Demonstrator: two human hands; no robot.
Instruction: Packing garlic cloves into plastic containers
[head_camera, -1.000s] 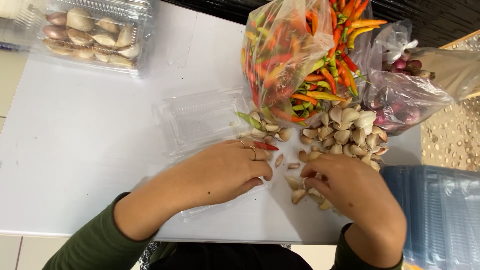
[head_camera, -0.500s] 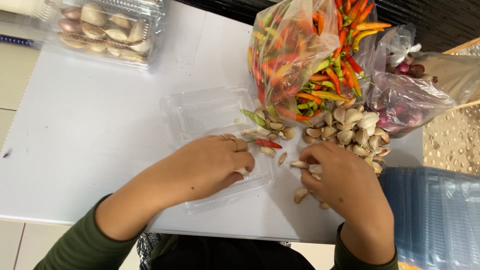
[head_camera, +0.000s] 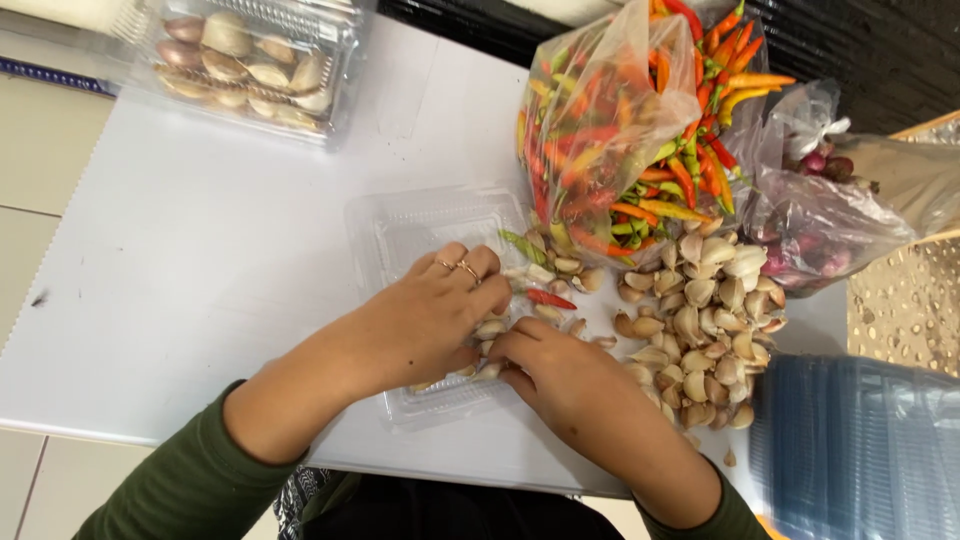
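From the head camera, my left hand (head_camera: 425, 320) lies over the clear plastic tray (head_camera: 400, 235) on the white bench (head_camera: 200, 260), fingers curled together over garlic cloves (head_camera: 490, 328) in the tray. My right hand (head_camera: 565, 385) meets it at the tray's edge, fingers bent onto the same cloves; whether they pinch one I cannot tell. The garlic pile (head_camera: 700, 320) lies just right, below the chilli bag (head_camera: 620, 130).

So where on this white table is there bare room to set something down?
Bare: the white table left of the open clear tray, below the filled container. Crowded: right side, with the garlic pile, chilli bag and both hands.
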